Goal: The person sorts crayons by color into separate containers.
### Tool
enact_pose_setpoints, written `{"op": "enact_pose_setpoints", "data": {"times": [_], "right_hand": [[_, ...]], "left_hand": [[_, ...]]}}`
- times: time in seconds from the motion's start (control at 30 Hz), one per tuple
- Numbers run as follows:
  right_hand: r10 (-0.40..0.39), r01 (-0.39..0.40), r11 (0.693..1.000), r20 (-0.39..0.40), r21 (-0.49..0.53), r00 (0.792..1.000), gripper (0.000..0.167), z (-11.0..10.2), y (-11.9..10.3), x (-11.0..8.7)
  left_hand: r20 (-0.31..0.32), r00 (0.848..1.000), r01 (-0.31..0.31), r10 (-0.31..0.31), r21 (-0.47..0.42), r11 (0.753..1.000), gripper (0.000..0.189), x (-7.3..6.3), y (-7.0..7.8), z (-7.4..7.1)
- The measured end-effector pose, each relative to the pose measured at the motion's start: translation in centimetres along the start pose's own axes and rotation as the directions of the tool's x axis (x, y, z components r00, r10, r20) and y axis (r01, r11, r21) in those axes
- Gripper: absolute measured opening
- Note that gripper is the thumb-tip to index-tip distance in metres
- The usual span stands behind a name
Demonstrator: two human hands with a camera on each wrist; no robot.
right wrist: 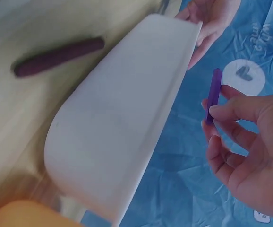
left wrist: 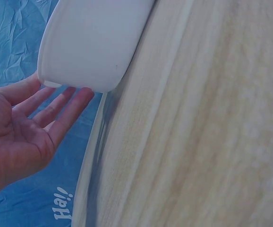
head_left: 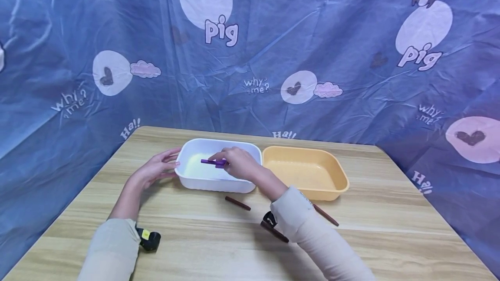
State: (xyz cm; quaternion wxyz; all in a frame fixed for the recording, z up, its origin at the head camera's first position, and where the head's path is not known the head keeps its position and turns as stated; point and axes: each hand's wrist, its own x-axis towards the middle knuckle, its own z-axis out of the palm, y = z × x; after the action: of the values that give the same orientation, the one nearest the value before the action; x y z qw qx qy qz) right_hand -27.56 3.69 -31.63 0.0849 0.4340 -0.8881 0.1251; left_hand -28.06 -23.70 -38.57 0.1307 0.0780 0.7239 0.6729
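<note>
My right hand [head_left: 239, 162] is over the white plastic bin [head_left: 218, 185] and pinches a purple stick [head_left: 211, 161] between thumb and fingers. In the right wrist view that purple stick [right wrist: 214, 92] points upward from the fingertips, beyond the bin's rim. My left hand [head_left: 158, 167] is at the bin's left end. Its fairly straight fingers [left wrist: 63, 116] touch the end wall, and the thumb lies by the rim. A dark brown stick [head_left: 237, 203] lies on the table just in front of the white bin.
An orange-yellow bin [head_left: 304, 192] stands close against the white one, on its right. Two more dark brown sticks, one in front [head_left: 274, 232] and one farther right [head_left: 326, 215], lie on the wooden table [head_left: 195, 246]. A blue printed curtain [head_left: 250, 55] hangs behind.
</note>
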Motion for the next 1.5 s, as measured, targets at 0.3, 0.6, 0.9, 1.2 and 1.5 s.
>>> {"op": "enact_pose_setpoints", "data": {"times": [0.3, 0.6, 0.9, 1.2, 1.5], "right_hand": [[0.063, -0.061, 0.997, 0.043, -0.038, 0.997, 0.045, 0.7, 2.3, 0.4], [0.167, -0.163, 0.986, 0.128, -0.041, 0.978, 0.048, 2.0, 3.7, 0.8], [0.193, -0.191, 0.981, 0.190, -0.026, 0.963, 0.046, 3.0, 4.2, 1.0], [0.166, -0.156, 0.986, 0.223, -0.061, 0.961, 0.045, 3.4, 4.3, 0.8], [0.177, -0.169, 0.984, 0.217, -0.053, 0.960, 0.047, 4.0, 4.3, 0.8]], "left_hand": [[0.002, 1.000, -0.006, 0.006, 0.005, 1.000, 0.066, 0.1, -0.1, 0.0], [0.003, 1.000, -0.003, 0.003, -0.005, 1.000, 0.066, -0.1, 0.0, 0.1], [0.002, 1.000, -0.002, 0.002, -0.021, 1.000, 0.065, 0.2, -0.2, 0.2], [0.009, 1.000, -0.004, 0.004, -0.033, 0.999, 0.065, 0.1, 0.1, 0.1], [0.003, 1.000, 0.005, -0.004, -0.035, 0.999, 0.064, 0.1, 0.0, 0.2]]}}
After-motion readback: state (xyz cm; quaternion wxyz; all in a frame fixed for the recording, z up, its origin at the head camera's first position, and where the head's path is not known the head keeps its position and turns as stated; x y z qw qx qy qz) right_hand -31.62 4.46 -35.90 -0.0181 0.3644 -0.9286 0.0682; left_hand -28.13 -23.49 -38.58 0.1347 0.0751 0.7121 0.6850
